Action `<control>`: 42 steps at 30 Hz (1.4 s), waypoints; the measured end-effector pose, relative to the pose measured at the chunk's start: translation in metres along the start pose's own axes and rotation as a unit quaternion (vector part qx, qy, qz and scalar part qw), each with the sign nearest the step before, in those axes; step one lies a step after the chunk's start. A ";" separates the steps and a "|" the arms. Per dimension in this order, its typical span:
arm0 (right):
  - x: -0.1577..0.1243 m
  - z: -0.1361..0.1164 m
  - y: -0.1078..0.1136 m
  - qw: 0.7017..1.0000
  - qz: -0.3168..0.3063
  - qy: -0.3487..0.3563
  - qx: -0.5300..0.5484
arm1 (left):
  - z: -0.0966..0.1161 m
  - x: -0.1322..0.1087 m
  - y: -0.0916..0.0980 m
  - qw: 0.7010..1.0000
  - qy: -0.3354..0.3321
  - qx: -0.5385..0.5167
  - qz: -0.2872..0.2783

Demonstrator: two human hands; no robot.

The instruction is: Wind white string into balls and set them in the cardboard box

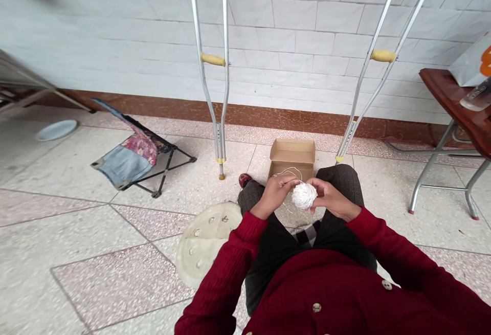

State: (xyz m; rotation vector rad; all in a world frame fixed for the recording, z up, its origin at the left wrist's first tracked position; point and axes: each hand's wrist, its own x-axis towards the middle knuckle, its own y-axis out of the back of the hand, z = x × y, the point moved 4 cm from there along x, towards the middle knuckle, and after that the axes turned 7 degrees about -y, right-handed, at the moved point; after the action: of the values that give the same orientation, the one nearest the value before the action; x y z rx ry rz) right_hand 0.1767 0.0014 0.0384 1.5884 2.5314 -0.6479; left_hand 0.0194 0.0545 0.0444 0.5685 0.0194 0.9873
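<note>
A white ball of yarn (304,195) rests in my right hand (332,198), whose fingers curl around it above my knees. My left hand (276,188) is closed in a pinch on the loose white strand (288,172), which loops up over the ball. Both arms wear dark red knitted sleeves. I sit with dark trousers and a red buttoned cardigan in view below the hands.
An open cardboard box (292,157) lies on the tiled floor just beyond my knees. Two metal crutches (219,94) (374,69) lean on the white tiled wall. A folding stool (140,152) stands left, a round cushion (205,240) beside my left leg, a brown table (452,99) right.
</note>
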 end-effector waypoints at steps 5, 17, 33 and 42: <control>0.013 -0.028 0.021 0.992 0.118 0.050 -0.002 | -0.012 -0.016 -0.038 0.997 0.051 -0.056 -0.013; 0.029 0.031 0.042 0.963 0.088 -0.012 -0.255 | 0.008 -0.012 -0.004 0.994 -0.010 0.068 -0.086; 0.003 -0.040 0.008 0.999 0.008 0.017 0.047 | -0.013 -0.019 -0.028 0.998 0.024 -0.028 -0.049; 0.035 -0.020 0.048 0.925 0.225 0.057 -0.300 | 0.018 -0.019 -0.013 0.994 -0.011 0.067 -0.090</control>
State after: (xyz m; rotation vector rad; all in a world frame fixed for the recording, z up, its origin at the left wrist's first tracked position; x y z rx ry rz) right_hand 0.2062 0.0563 0.0313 1.8663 2.0026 0.2555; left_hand 0.0236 0.0263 0.0490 0.6888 0.1168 0.8085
